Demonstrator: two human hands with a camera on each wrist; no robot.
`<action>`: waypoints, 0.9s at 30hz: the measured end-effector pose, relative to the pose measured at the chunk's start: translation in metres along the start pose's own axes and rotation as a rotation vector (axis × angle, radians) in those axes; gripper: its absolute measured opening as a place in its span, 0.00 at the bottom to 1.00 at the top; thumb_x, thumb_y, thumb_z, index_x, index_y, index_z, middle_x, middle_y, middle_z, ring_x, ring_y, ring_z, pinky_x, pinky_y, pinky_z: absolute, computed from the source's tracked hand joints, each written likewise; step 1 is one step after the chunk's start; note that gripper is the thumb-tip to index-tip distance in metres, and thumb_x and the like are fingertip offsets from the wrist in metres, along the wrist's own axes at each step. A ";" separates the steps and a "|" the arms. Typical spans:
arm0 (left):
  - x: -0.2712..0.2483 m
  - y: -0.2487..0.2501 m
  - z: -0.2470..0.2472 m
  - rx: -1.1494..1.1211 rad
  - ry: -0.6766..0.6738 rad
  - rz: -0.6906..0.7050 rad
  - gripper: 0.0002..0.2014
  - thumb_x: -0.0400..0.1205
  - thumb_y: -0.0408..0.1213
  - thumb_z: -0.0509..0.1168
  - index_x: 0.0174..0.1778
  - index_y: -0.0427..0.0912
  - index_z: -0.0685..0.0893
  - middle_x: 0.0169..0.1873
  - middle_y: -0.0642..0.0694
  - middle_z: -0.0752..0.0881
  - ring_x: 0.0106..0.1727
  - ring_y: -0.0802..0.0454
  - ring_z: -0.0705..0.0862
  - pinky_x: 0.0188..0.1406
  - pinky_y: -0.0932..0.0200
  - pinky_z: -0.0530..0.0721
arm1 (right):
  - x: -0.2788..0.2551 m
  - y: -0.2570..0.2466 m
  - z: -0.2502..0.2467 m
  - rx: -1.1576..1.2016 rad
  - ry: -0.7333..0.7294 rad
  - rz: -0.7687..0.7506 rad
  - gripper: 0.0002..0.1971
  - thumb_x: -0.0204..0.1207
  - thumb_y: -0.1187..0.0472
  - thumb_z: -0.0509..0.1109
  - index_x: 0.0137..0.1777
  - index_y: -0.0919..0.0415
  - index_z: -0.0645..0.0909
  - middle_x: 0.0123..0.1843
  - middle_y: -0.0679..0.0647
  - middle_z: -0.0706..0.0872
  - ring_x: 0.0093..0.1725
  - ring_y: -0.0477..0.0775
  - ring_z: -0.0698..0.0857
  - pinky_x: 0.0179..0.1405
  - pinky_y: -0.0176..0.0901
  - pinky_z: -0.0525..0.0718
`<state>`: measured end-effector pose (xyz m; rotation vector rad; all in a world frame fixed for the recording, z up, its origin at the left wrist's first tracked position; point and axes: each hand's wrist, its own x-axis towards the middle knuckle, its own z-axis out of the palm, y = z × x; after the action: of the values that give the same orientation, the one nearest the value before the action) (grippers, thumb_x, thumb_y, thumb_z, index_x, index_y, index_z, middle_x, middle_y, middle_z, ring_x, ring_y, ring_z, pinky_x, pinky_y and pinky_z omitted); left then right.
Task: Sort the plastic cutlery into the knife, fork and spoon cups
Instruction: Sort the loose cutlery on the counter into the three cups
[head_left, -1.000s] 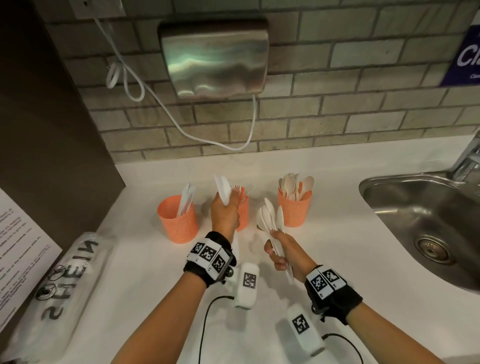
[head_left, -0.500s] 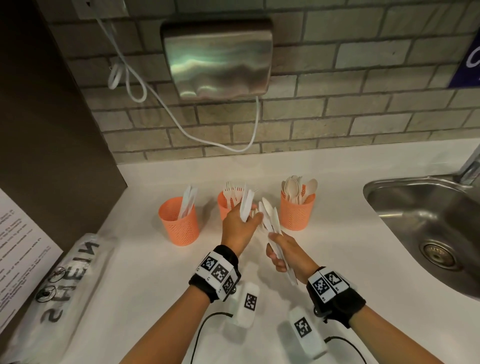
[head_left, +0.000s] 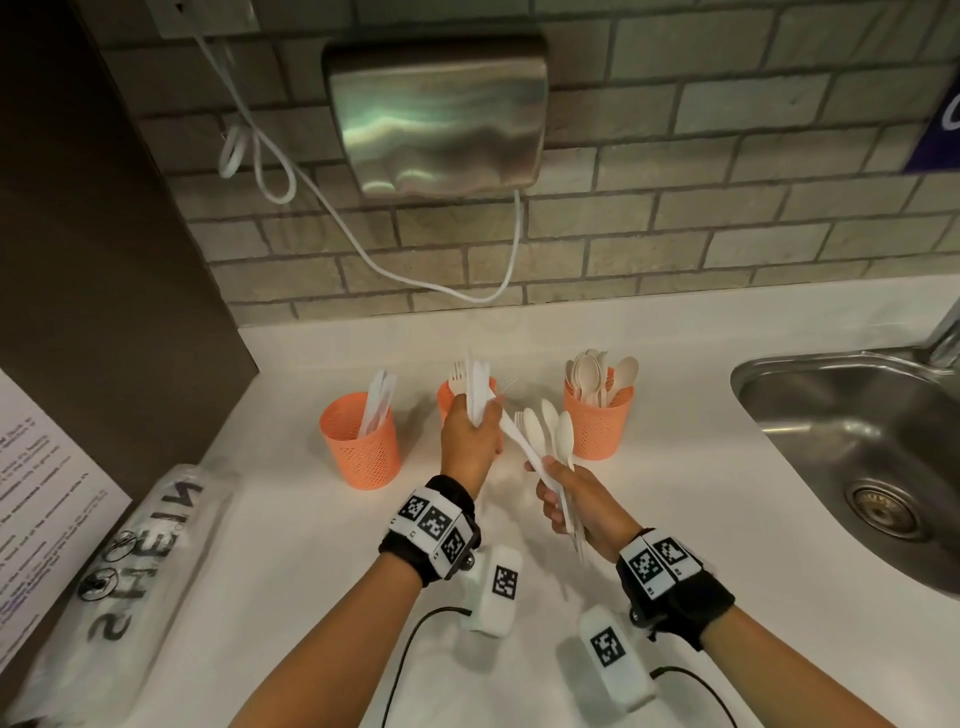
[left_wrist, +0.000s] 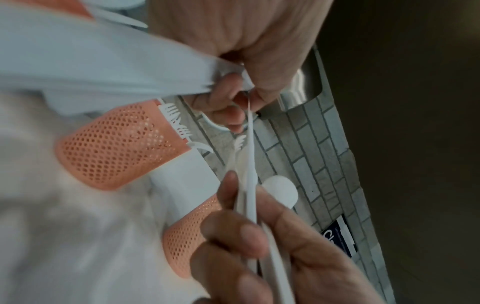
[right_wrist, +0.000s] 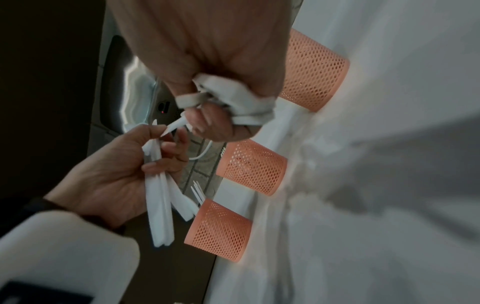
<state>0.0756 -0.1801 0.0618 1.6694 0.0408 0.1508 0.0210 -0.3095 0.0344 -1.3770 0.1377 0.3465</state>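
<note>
The fingers of the left hand (head_left: 470, 441) are curled tight round a bunch of white plastic knives (head_left: 478, 395), held upright with the blades above the fist. The tip of one more white piece (head_left: 511, 434), slanting out of the other hand's bundle, is pinched at the same fist; its kind cannot be told. The fingers of the right hand (head_left: 576, 506) are clamped on the handles of a fan of white plastic spoons and a fork (head_left: 550, 441), whose heads point away from the person. The two hands are held near each other above the white countertop (head_left: 291, 545), joined only by that slanting piece.

Just behind the left hand stands the middle orange mesh cup (head_left: 445, 397), mostly hidden, with fork tines showing above its rim. To its left, apart from it, the left orange mesh cup (head_left: 361, 441) holds a few white knives leaning on its far rim. To the right, just beyond the spoon heads, the right orange mesh cup (head_left: 597, 423) is crowded with pale spoons. Gaps of bare counter are left between the three cups.

A clear plastic bag with black lettering (head_left: 130, 571) lies by the counter's left edge, beside a dark panel. A steel sink (head_left: 852, 457) is sunk into the counter at the right. A brick-tiled wall with a steel hand dryer (head_left: 436, 114) closes off the back.
</note>
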 end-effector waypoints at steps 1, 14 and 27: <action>-0.002 -0.002 0.001 -0.012 -0.006 -0.031 0.03 0.81 0.32 0.62 0.47 0.37 0.79 0.25 0.44 0.76 0.21 0.54 0.73 0.17 0.66 0.70 | 0.000 -0.001 0.001 0.010 -0.004 -0.006 0.12 0.86 0.54 0.51 0.49 0.57 0.75 0.24 0.47 0.69 0.18 0.42 0.66 0.17 0.30 0.65; -0.001 -0.004 -0.008 -0.236 0.107 -0.098 0.11 0.87 0.34 0.54 0.41 0.39 0.77 0.29 0.43 0.82 0.22 0.59 0.82 0.20 0.67 0.79 | -0.001 0.004 0.001 -0.083 0.031 -0.043 0.10 0.85 0.55 0.53 0.48 0.59 0.72 0.34 0.57 0.81 0.22 0.49 0.81 0.25 0.41 0.83; 0.087 0.052 -0.118 -0.304 0.573 0.208 0.15 0.81 0.43 0.65 0.29 0.45 0.77 0.22 0.48 0.72 0.19 0.57 0.71 0.19 0.64 0.74 | 0.011 -0.008 0.008 -0.179 0.061 -0.119 0.13 0.84 0.51 0.55 0.50 0.58 0.77 0.20 0.47 0.69 0.14 0.39 0.61 0.13 0.30 0.58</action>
<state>0.1440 -0.0586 0.1309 1.2800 0.2632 0.7530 0.0329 -0.3014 0.0400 -1.5662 0.0758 0.2220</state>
